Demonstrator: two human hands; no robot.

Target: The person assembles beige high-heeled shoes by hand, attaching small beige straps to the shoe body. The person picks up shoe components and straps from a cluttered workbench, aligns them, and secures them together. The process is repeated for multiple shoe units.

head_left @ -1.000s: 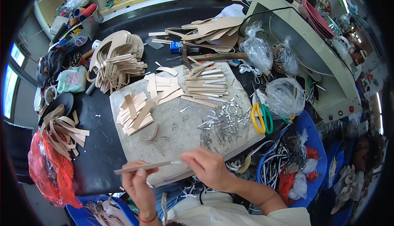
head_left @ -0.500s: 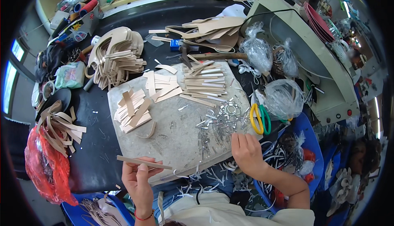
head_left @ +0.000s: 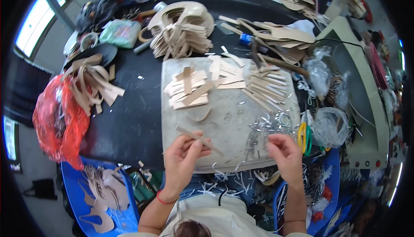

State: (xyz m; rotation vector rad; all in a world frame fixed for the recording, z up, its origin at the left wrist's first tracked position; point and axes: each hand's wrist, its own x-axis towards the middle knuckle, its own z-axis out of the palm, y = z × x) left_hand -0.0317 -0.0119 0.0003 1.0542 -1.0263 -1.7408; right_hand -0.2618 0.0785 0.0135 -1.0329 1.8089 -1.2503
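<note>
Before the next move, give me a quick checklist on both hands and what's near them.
1. Left hand grips the tan strip: ok, between thumb and fingers.
2. Right hand near the small metal pieces: ok.
3. Metal piece in the right hand: cannot tell.
4. Scissors well apart from the right hand: not ok, close beside it.
5. No loose strip just beyond the left hand: not ok, a curved strip lies there.

Black table (head_left: 129, 129) with a grey slab (head_left: 230, 127), mid-frame
On the black top — a stack of beige cutouts (head_left: 183, 38) at upper middle, a pale green packet (head_left: 120, 34) at upper left; on the slab — flat beige strips (head_left: 196, 95), a row of narrow strips (head_left: 267, 87), one curved strip (head_left: 203, 118), and small metal pieces (head_left: 266, 125) toward its right.
</note>
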